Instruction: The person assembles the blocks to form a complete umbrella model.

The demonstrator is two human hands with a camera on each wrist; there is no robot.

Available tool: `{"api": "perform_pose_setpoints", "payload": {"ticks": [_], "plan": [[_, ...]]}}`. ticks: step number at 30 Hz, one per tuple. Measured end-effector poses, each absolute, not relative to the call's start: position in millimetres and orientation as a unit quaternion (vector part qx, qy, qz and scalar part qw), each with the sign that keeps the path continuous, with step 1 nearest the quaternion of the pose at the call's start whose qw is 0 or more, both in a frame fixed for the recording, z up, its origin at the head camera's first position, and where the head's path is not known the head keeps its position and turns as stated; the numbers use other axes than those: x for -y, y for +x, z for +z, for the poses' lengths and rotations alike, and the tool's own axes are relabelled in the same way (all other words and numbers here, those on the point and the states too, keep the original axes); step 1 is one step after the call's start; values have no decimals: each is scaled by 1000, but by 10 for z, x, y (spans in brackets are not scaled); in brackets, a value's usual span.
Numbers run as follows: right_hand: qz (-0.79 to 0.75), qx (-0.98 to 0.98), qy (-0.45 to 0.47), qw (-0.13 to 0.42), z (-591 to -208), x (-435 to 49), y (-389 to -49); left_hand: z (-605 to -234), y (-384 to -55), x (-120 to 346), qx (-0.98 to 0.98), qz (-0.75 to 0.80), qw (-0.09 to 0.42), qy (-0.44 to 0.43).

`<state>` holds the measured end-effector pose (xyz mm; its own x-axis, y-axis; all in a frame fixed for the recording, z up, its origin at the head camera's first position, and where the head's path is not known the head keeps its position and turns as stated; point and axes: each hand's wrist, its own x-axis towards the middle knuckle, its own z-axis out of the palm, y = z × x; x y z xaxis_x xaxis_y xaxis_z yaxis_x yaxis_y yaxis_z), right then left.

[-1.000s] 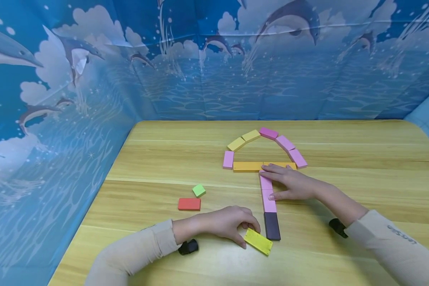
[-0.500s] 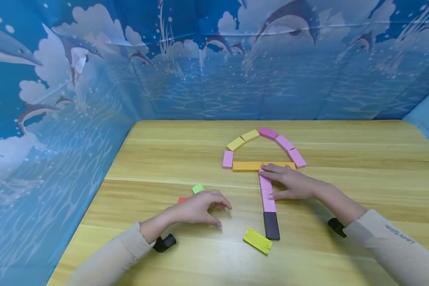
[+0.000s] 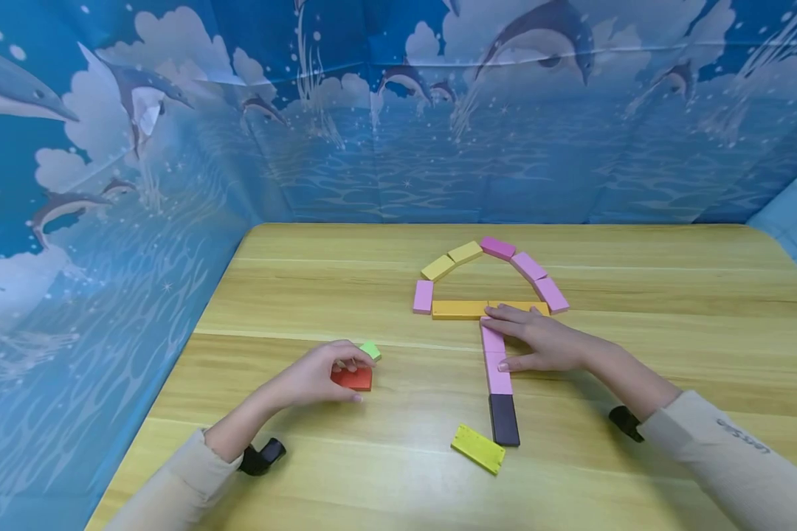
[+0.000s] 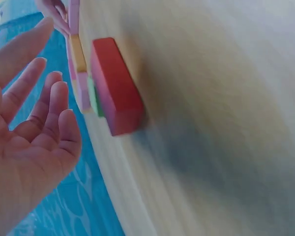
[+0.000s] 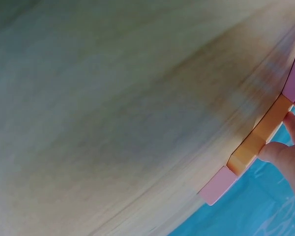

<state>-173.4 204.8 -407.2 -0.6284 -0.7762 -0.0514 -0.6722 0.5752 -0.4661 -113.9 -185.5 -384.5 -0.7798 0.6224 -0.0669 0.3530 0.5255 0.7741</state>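
My left hand (image 3: 322,375) hovers over a red block (image 3: 353,379), fingers and thumb spread apart around it. In the left wrist view the red block (image 4: 115,86) lies beside the hand with nothing in the palm. A small green block (image 3: 371,351) sits just behind it, partly covered by the fingertips. My right hand (image 3: 544,339) rests on the layout, extended fingers on the right-hand orange block (image 3: 528,305) and thumb at a pink block (image 3: 499,375) of the stem. Below those pink blocks lies a black block (image 3: 504,419).
Yellow blocks (image 3: 465,252) and pink blocks (image 3: 498,248) form an arch above the orange bar (image 3: 460,310). A bright yellow block (image 3: 478,448) lies slanted by the black block's lower end. A blue dolphin-print curtain (image 3: 398,162) borders the wooden table (image 3: 671,295).
My left hand has let go of the bright yellow block and moved left to above the red block. That yellow block stays beside the black one. My right hand keeps its place.
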Motion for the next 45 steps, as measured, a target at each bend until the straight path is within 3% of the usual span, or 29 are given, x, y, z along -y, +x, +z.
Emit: {"api": "perform_pose_setpoints", "payload": {"ticks": [13, 26, 45], "plan": [[-205, -880, -409, 130, -4073, -2049, -1726, -3983, -1130, 2119, -879, 388, 137, 241], [-209, -878, -411, 127, -4076, -2058, -1735, -4089, -1156, 2171, -889, 374, 167, 204], [-204, -879, -410, 129, -4089, -2062, -1738, -4091, -1124, 2133, -895, 366, 153, 202]]}}
